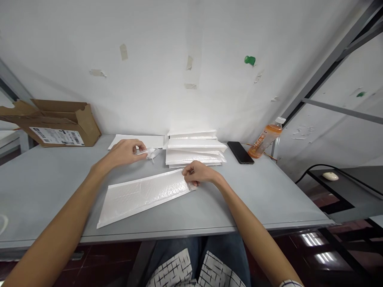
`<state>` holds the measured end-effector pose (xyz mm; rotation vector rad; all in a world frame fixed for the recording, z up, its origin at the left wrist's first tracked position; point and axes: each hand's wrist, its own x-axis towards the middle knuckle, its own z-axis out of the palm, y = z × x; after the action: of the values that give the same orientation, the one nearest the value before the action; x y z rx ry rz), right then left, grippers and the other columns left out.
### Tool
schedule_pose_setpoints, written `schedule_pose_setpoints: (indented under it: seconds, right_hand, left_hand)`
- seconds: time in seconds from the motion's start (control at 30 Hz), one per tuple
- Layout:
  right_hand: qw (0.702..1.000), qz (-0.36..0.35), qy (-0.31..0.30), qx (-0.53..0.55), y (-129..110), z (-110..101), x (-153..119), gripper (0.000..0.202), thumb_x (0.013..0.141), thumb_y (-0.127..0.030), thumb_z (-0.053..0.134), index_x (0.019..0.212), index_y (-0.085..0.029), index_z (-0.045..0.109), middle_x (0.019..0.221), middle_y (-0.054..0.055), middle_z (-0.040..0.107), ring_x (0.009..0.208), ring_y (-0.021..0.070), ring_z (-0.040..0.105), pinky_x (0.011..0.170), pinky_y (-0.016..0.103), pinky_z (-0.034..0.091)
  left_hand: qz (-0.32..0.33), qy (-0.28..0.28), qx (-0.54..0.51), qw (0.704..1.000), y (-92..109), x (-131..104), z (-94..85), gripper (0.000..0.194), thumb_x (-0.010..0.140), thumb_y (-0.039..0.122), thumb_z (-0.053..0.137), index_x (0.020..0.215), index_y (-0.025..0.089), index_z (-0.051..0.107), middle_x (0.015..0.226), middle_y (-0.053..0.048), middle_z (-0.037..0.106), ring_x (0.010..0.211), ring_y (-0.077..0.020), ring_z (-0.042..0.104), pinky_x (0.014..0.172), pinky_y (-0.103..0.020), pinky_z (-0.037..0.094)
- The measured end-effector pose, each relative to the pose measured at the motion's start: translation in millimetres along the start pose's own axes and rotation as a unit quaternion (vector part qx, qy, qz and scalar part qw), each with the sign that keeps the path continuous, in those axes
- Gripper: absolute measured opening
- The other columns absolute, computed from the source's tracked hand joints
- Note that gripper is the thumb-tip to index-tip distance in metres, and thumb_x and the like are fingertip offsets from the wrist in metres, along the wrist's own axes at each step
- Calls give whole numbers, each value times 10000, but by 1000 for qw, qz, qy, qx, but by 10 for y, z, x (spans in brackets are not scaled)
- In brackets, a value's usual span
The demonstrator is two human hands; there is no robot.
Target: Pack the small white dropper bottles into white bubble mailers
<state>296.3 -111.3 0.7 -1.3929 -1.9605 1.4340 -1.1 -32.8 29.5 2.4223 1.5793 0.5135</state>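
A glossy white padded mailer (pixel 143 198) lies lengthwise on the grey bench (pixel 263 195), toward seven o'clock from the view's centre, its ends pointing between two and three o'clock and between eight and nine. Near it, toward twelve o'clock, is a small crumpled whitish piece (pixel 153 154), perhaps thin plastic, too blurred to be sure.

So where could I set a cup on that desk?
Left: the desk between box, left forearm and front edge, bar a pale ring. Right: between phone, bottle, right forearm and front edge. The middle is crowded: envelope stack, long envelope, left hand, right hand.
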Motion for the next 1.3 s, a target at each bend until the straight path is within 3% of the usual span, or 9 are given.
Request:
schedule_pose_setpoints:
  seconds: [0.2, 0.43, 0.63, 0.83, 0.93, 1.07, 1.17, 1.3]
  right_hand:
    - [1000, -6, 19, -5, -19, 23, 4, 152, 701, -201, 544, 564, -165, 599, 524, -28, 573, 474, 93, 534, 433, 210, 439]
    - [999, -1, 31, 5, -18, 26, 8, 177, 694, -206, 527, 536, -163, 594, 573, -5, 612, 520, 99, 553, 442, 204, 443]
    - [999, -3, 32, 5, -10, 28, 9, 170, 699, -193, 523, 548, -162, 594, 582, -6, 610, 519, 94, 553, 443, 200, 443]
    - [1000, -3, 15, -3, 27, 4, 18, 111, 699, -184, 565, 601, -158, 612, 645, -1, 640, 532, 93, 564, 448, 202, 465]
    - [1000, -9, -4, 4, 50, -26, 16, 81, 710, -187, 609, 645, -152, 642, 665, 5, 653, 548, 95, 579, 467, 204, 484]
    - [999, -3, -19, 34, 53, -76, -1, 103, 758, -230, 663, 727, -135, 689, 723, 31, 683, 566, 106, 614, 476, 211, 508]
    - [998, 3, 24, 64, 14, -106, -21, 168, 806, -286, 687, 814, -119, 702, 764, 58, 703, 550, 117, 633, 456, 222, 513]
    - [985, -9, 107, 138, -64, -133, -62, 254, 879, -357, 662, 950, -116, 694, 794, 80, 716, 531, 124, 641, 456, 237, 521]
  left_hand:
    - [-77, 51, 7, 996, -1, -2, -57, 361, 705, 554, 559, 820, 242, 700, 728, -29, 676, 707, -237, 626, 633, -299, 380]
    - [-48, 154, -70, 984, 110, -2, 53, 436, 740, 599, 555, 891, 219, 707, 728, -24, 697, 695, -209, 630, 681, -299, 435]
    - [-38, 147, -89, 984, 166, 21, 196, 413, 765, 569, 558, 940, 221, 696, 854, -33, 745, 704, -201, 654, 710, -306, 457]
    - [-45, 176, -163, 970, 233, -23, 121, 404, 832, 548, 529, 1007, 207, 657, 811, -28, 723, 568, -153, 605, 638, -286, 447]
    - [-2, 125, -265, 956, 367, -94, 132, 415, 866, 575, 530, 1022, 197, 599, 834, -35, 694, 513, -124, 557, 570, -278, 432]
    - [56, -3, -360, 931, 591, -213, 321, 422, 915, 597, 487, 1082, 211, 500, 837, -24, 649, 464, -104, 515, 506, -270, 406]
    - [94, -83, -326, 937, 735, -301, 524, 388, 945, 572, 446, 1099, 216, 479, 748, 13, 607, 457, -105, 491, 529, -276, 408]
    - [126, -97, -205, 966, 794, -353, 719, 369, 975, 541, 405, 1131, 223, 509, 605, 56, 498, 543, -157, 485, 575, -288, 361]
